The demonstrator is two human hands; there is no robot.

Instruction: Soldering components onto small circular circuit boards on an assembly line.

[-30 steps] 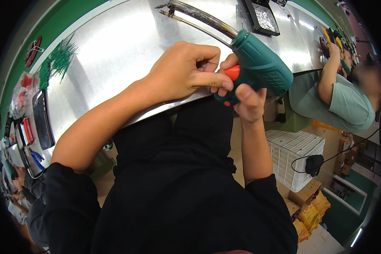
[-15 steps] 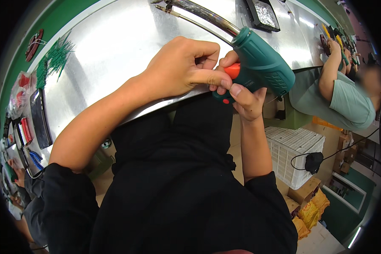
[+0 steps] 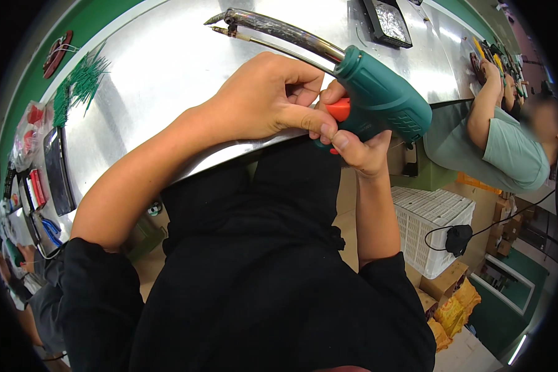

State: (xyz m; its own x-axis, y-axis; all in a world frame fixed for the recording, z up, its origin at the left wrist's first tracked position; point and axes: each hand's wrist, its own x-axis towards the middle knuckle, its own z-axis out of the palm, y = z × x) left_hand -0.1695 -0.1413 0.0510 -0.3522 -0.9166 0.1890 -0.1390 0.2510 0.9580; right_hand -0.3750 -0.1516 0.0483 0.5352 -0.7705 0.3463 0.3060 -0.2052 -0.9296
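Green plastic pistol-shaped soldering gun (image 3: 384, 93), with a curved dark metal barrel (image 3: 279, 28) and a thin metal tube (image 3: 273, 46) below it, is held in the head view over the near edge of the shiny steel table (image 3: 161, 74). The right hand (image 3: 364, 155) wraps its grip, a finger lying by the orange-red trigger (image 3: 338, 110); the left hand (image 3: 260, 93) is curled, thumb pressed in against the right hand's fingertips, and whether it pinches anything small cannot be told. The likeliest trouble is a burn: should the metal be hot, a slight roll of the right wrist could bring the tube down onto the left knuckles, which appear just beneath it. With so many fingers crowded around the trigger, an unintended squeeze is also possible, and a loose grip could let the heavy-looking body tip off the table's edge. Compared with half a second earlier, the barrel's tip sits lower in the view, fully clear of the upper rim, so the tool has tilted a little toward the person; the fingers now cover more of the grip's lower end, while both hands remain together.
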